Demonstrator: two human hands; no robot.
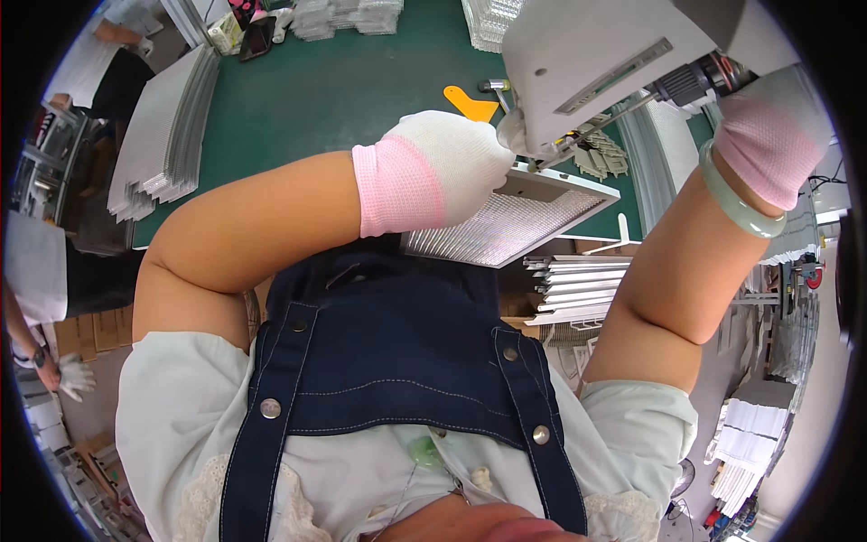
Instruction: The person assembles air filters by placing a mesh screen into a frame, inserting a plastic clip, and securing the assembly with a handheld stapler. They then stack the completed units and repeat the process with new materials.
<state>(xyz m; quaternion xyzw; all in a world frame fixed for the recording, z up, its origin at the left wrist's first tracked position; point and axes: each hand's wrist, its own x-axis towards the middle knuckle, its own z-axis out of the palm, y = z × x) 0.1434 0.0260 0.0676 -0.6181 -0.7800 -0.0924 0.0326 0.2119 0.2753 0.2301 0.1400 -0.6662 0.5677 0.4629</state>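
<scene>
My left hand [459, 164], in a white and pink knit glove, is closed on the upper edge of a white-framed mesh panel [492, 226], which leans toward me at the bench's near edge. My right hand [775, 135], gloved alike, is raised at the right around a power screwdriver [691, 83] with a black and red nose. Its long thin bit slants down to the panel's frame, close to my left fingers. A large pale grey housing [623, 63] hides part of the tool and the tips of my left fingers.
The green-topped bench [361, 90] carries a yellow scraper [470, 104], a hammer [494, 86] and a pile of small metal pieces [601, 155]. Thin panels stand stacked [167, 135] at the left. White strips [582, 289] lie below the bench edge. Two other people are at the far left.
</scene>
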